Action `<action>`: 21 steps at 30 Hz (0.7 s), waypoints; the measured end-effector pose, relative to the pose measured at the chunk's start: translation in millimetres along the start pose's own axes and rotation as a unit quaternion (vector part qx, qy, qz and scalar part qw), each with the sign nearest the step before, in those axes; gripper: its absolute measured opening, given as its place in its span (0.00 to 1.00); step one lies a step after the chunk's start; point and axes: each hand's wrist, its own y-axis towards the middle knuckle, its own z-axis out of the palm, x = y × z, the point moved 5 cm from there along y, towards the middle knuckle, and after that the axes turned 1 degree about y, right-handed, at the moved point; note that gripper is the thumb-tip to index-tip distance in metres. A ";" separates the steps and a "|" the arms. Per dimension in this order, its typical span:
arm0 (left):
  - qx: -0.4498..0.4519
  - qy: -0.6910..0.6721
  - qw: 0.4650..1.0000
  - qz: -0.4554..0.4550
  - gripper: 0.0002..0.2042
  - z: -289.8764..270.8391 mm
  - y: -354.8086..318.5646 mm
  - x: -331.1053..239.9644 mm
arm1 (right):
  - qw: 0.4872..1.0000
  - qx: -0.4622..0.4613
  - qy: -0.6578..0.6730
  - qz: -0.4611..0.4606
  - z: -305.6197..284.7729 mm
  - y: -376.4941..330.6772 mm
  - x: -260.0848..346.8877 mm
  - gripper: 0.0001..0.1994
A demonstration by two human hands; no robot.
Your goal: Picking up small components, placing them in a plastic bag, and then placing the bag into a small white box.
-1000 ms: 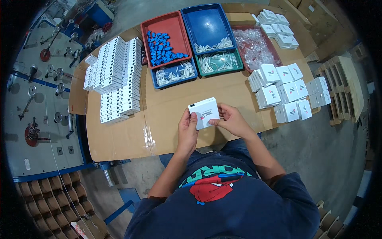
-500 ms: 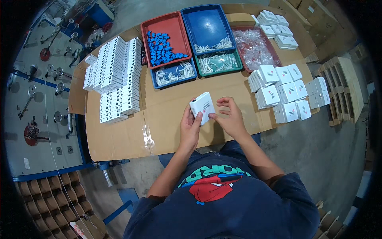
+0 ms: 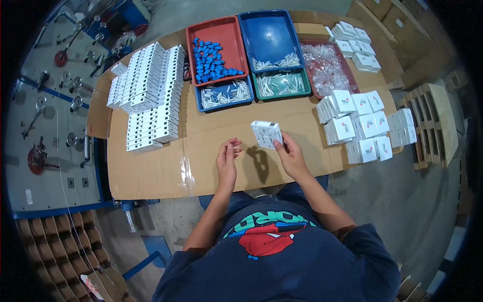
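A small flat white box (image 3: 266, 134) is held up over the cardboard-covered table, its patterned side and one narrow edge showing. My right hand (image 3: 291, 155) grips it by its right edge, thumb on the near side. To the left of the box, my left hand (image 3: 228, 160) hovers over the table with nothing in it, its fingers loosely curled and apart from the thumb. Beyond both hands lie a blue tray (image 3: 201, 107) and a green tray (image 3: 307, 90) of small white tube-like pieces.
Rows of white boxes (image 3: 153, 100) stand at the left, and stacked white boxes (image 3: 362, 121) at the right. Behind are a red tray (image 3: 226, 35) of blue pieces, a large blue tray (image 3: 266, 35), and clear plastic bags (image 3: 324, 68). A wooden pallet (image 3: 437, 126) stands beyond the table's right side.
The left hand has let go of the white box and drawn back left. The right hand now holds it alone, and the box has turned from its printed face to its patterned side.
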 end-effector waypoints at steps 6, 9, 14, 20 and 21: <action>-0.126 0.210 0.969 0.023 0.11 -85.1 15.6 52.6 | 0.996 0.053 -0.048 0.062 5.7 15.2 -18.2 0.21; -0.144 0.325 0.928 0.110 0.08 -114.1 7.6 58.1 | 0.987 0.095 0.051 0.121 29.8 29.5 -20.2 0.25; -0.138 0.421 0.871 0.213 0.07 -101.1 -2.7 43.7 | 0.979 0.173 0.030 0.100 91.0 63.9 -4.2 0.26; -0.138 0.422 0.876 0.190 0.09 -97.0 2.6 37.5 | 0.974 0.220 -0.051 -0.026 201.7 136.3 34.4 0.23; -0.147 0.423 0.874 0.189 0.09 -99.8 2.2 41.2 | 0.971 0.209 -0.079 -0.082 228.0 146.6 36.9 0.23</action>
